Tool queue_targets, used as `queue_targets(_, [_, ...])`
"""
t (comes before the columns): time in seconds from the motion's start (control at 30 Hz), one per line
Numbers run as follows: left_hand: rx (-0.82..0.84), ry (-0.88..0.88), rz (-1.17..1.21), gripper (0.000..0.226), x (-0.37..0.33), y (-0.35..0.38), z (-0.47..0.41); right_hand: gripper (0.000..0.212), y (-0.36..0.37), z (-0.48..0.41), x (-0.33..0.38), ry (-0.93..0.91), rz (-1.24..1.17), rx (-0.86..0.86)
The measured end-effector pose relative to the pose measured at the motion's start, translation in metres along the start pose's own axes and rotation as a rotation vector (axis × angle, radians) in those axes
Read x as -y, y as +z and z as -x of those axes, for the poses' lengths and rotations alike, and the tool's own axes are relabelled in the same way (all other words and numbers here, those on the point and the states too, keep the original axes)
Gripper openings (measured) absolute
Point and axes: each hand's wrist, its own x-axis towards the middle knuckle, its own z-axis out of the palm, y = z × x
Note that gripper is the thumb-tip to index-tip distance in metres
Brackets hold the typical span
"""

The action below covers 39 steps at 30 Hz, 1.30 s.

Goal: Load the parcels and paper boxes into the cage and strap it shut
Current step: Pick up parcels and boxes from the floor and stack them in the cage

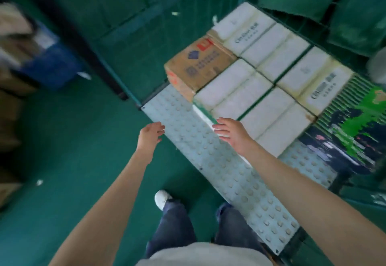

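Note:
Several white paper boxes [265, 90] lie side by side on the cage's studded grey floor plate [219, 171]. A brown cardboard parcel [198, 65] sits at their far left corner. A green and black printed box [355, 136] stands at the right. My right hand [231, 134] rests with straight fingers on the near corner of the nearest white box. My left hand [150, 136] hovers open over the left edge of the floor plate, holding nothing. The green mesh wall of the cage [146, 36] stands behind the load.
A blue crate [48, 57] with brown cartons is at the far left on the green floor. Green folded cage panels [334, 4] are at the upper right. My legs and a white shoe [161, 199] are just in front of the plate.

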Motion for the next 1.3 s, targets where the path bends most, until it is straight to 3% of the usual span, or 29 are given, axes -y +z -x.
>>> queue_targets(0.3, [-0.395,-0.035,0.277,0.017,0.061,-0.257,0.026,0.024,0.293,0.021,-0.015,-0.053,0.439,0.382])
queue_targets(0.53, [-0.72,-0.087,0.618,0.021,0.122,-0.377,0.084,0.025,0.462,0.052,-0.044,-0.103,0.779,0.686])
queue_targets(0.93, [-1.254,-0.168,1.091,0.025,0.189,-0.48,0.147,0.03,0.695,0.106,-0.121,-0.042,1.281,1.168])
queue_targets(1.3, [-1.58,-0.25,1.486,0.027,0.22,-0.514,0.169,0.025,0.825,0.145,-0.184,0.012,1.559,1.4])
